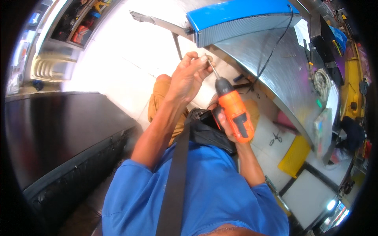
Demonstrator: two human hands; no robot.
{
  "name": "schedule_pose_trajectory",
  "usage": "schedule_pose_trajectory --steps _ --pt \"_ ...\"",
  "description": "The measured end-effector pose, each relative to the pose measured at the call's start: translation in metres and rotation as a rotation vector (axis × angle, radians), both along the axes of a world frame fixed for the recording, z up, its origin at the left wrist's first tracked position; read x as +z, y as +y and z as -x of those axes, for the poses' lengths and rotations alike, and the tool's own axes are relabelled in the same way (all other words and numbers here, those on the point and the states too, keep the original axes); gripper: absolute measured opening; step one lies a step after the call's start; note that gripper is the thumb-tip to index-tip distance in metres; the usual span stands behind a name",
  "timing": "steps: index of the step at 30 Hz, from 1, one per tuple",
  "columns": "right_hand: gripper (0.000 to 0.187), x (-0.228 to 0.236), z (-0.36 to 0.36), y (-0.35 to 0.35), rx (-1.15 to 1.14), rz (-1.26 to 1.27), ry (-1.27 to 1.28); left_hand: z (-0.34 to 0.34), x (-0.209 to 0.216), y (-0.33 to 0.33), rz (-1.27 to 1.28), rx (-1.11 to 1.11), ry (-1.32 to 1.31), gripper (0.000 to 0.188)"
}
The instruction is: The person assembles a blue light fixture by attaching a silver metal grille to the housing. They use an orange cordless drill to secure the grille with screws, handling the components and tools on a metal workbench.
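Note:
An orange and black cordless drill is gripped in my right hand, its chuck pointing up and away to the left. From the chuck a thin metal bit sticks out toward my left hand. The fingers of that hand are pinched together around the bit's tip. Whether they also hold a small screw there is too small to make out. Both hands are in front of my body, short of the metal table's edge.
On the right a metal table carries a blue ribbed case with a black cable. A dark bench stands at left. Scissors lie on the floor near a yellow panel. Stacked cream chairs are far left.

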State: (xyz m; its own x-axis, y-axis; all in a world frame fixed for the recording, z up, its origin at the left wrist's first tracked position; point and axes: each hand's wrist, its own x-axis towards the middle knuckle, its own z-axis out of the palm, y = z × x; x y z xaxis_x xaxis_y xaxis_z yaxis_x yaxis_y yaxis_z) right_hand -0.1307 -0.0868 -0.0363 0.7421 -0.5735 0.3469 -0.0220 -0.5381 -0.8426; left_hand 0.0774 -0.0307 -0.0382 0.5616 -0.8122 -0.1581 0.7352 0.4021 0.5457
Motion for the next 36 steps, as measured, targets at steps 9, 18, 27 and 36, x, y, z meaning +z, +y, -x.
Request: schedule_pose_trajectory --steps 9,18,27,36 --pt "0.014 0.0 -0.014 -0.01 0.035 -0.15 -0.008 -0.014 -0.002 -0.005 -0.035 0.087 -0.107 0.019" --pt "0.013 -0.003 -0.022 -0.011 0.022 -0.182 -0.044 -0.022 -0.005 -0.005 -0.064 0.122 -0.255 0.023" --pt "0.014 -0.009 -0.026 -0.012 0.018 -0.18 -0.112 -0.063 0.02 0.001 -0.605 0.398 -1.559 0.104" --pt "0.014 0.012 -0.027 -0.013 0.027 -0.104 -0.106 -0.083 0.035 -0.02 -0.504 0.332 -1.766 0.112"
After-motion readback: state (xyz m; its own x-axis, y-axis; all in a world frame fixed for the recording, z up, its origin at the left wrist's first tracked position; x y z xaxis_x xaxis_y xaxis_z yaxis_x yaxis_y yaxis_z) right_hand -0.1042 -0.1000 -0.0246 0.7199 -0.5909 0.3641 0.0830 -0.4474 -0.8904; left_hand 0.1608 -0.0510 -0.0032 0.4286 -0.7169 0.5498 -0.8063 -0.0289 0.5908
